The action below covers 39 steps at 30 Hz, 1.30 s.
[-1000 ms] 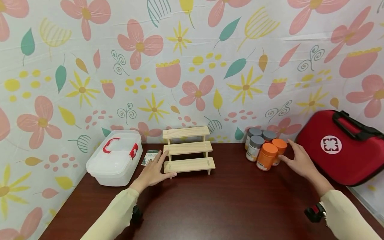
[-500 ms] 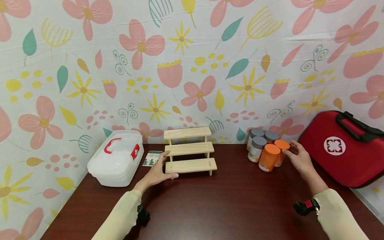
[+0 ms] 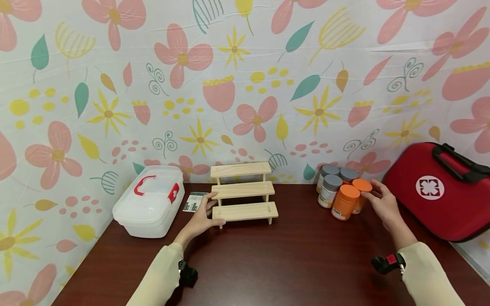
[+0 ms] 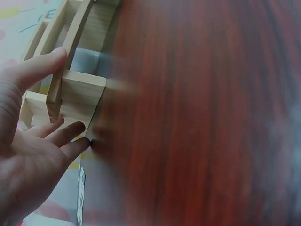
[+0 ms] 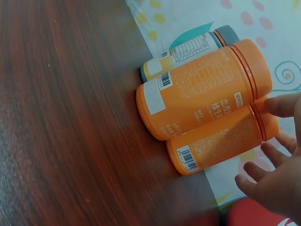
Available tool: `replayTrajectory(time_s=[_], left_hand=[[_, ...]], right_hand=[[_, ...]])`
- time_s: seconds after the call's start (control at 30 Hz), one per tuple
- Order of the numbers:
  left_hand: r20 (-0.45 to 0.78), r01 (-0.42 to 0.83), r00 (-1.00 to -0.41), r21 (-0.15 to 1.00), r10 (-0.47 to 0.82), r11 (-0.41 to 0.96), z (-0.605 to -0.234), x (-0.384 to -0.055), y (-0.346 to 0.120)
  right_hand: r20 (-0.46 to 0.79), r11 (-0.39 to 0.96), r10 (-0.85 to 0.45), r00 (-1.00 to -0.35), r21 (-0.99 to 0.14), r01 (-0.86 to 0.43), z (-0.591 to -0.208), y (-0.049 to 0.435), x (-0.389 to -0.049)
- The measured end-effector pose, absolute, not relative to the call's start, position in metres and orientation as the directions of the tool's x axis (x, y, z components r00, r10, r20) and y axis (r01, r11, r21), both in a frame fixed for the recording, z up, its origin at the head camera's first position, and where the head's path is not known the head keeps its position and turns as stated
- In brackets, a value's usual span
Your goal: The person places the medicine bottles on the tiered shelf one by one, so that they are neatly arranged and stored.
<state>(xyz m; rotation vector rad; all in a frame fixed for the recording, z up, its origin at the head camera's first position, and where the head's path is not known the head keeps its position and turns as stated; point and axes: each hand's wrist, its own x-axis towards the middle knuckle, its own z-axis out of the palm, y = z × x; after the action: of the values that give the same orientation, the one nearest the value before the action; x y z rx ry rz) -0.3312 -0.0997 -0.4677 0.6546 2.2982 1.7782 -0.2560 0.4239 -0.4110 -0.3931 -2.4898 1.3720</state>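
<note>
A three-tier wooden step rack (image 3: 245, 210) stands mid-table. My left hand (image 3: 200, 219) grips its left end, thumb on the front step and index finger behind; in the left wrist view the thumb (image 4: 44, 66) lies on the plank, with the other fingers lower and apart from it. On the right, my right hand (image 3: 384, 206) pinches the orange cap of the rear orange bottle (image 5: 216, 139) between thumb and index finger, other fingers loose. A second orange bottle (image 3: 345, 204) stands right beside it, and a grey-capped white bottle (image 3: 328, 193) adjoins that one. More grey-capped bottles (image 3: 349, 174) are partly hidden behind.
A clear plastic box (image 3: 151, 202) with a red handle sits at the left. Between it and the rack lies a small printed card (image 3: 192, 203). A red first-aid bag (image 3: 451, 204) leans at the right. Flowered cloth (image 3: 245, 85) hangs behind the dark wooden table (image 3: 287, 263).
My right hand has moved left onto the rear orange bottle's cap. My left hand has come round the rack's left end. The view has shifted slightly.
</note>
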Motion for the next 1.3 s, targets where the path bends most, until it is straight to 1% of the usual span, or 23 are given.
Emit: replayTrajectory(time_s=[0.17, 0.3, 0.5, 0.7, 0.97, 1.13, 1.3], left_hand=[[0.112, 0.184, -0.912, 0.972, 0.396, 0.149, -0.470, -0.330, -0.098], [0.096, 0.144, -0.923, 0.984, 0.372, 0.102, -0.472, -0.329, -0.096], [0.089, 0.119, -0.936, 0.990, 0.340, 0.070, -0.476, -0.329, -0.093], [0.104, 0.133, -0.940, 0.989, 0.326, 0.069, -0.478, -0.331, -0.094], [0.099, 0.128, -0.937, 0.990, 0.335, 0.063, -0.478, -0.332, -0.095], [0.104, 0.133, -0.934, 0.989, 0.340, 0.062, -0.479, -0.332, -0.095], [0.125, 0.154, -0.934, 0.986, 0.336, 0.062, -0.478, -0.333, -0.096]], right_hand=[[0.103, 0.467, 0.314, -0.944, -0.883, 0.058, -0.412, 0.423, -0.259], [0.085, 0.460, 0.313, -0.946, -0.885, 0.073, -0.415, 0.425, -0.262], [0.069, 0.466, 0.336, -0.939, -0.879, 0.102, -0.419, 0.428, -0.263], [0.092, 0.473, 0.330, -0.940, -0.877, 0.080, -0.421, 0.430, -0.263], [0.089, 0.460, 0.338, -0.937, -0.884, 0.082, -0.422, 0.432, -0.262], [0.086, 0.464, 0.373, -0.924, -0.879, 0.106, -0.423, 0.433, -0.260], [0.120, 0.468, 0.407, -0.905, -0.879, 0.094, -0.420, 0.436, -0.258]])
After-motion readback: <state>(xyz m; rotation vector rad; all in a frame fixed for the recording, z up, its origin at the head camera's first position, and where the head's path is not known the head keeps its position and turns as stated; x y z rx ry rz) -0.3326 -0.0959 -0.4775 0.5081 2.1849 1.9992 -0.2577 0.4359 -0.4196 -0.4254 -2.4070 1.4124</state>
